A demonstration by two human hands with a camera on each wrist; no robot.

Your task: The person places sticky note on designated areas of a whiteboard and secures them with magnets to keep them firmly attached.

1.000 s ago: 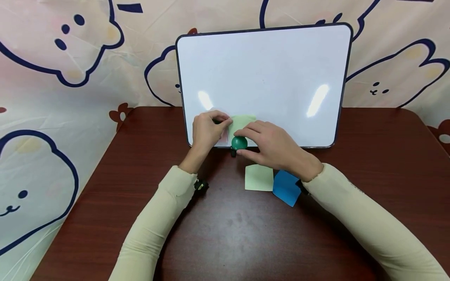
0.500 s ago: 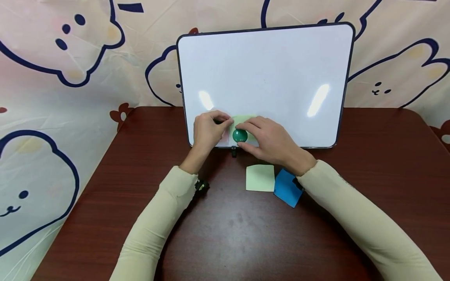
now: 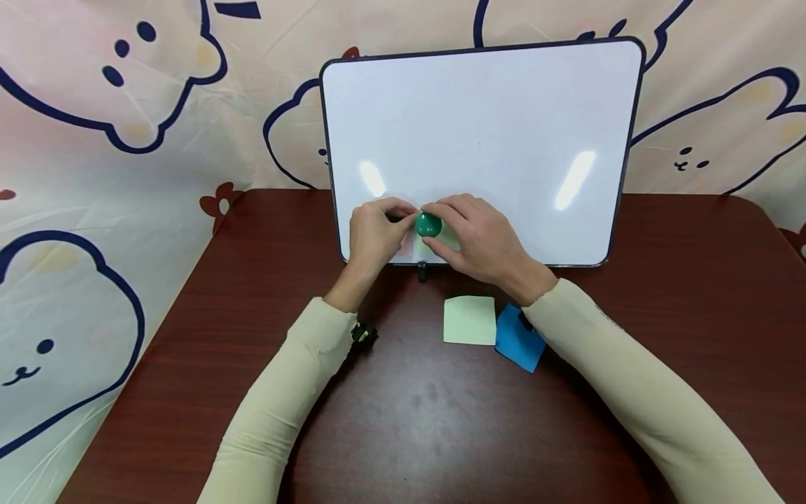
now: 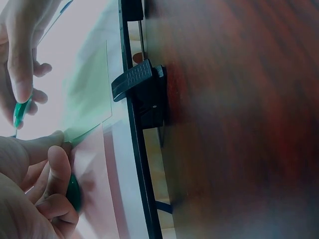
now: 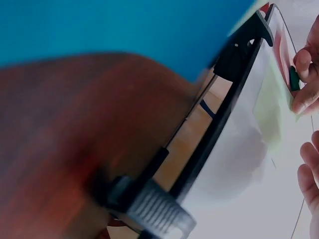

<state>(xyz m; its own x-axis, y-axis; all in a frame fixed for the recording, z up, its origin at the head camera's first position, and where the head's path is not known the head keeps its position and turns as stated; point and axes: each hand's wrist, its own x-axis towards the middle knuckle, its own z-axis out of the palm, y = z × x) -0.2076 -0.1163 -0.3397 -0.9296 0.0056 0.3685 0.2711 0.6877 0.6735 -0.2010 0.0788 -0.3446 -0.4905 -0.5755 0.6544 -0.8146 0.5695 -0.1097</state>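
Note:
My left hand [image 3: 376,234] pinches the upper left corner of a light green sticky note [image 4: 92,89] at the bottom of the upright whiteboard [image 3: 478,126]. A pink sticky note [image 4: 92,179] lies against the board beside it. On the pink note, partly hidden behind my left fingers, is a dark green round piece [image 4: 74,193]. My right hand [image 3: 485,238] holds a shiny green round magnet [image 3: 429,225] between thumb and fingers, in front of the green note's upper left part. Whether the magnet touches the note cannot be told.
On the brown table [image 3: 403,434], a second light green note [image 3: 469,320] lies beside a blue note [image 3: 518,339], below my right wrist. A black clip stand [image 4: 144,94] grips the board's lower edge. A patterned cloth [image 3: 157,168] hangs behind.
My right hand has moved up with the green magnet, from the board's lower edge to near my left fingertips. The left hand keeps its pinch at the note's corner.

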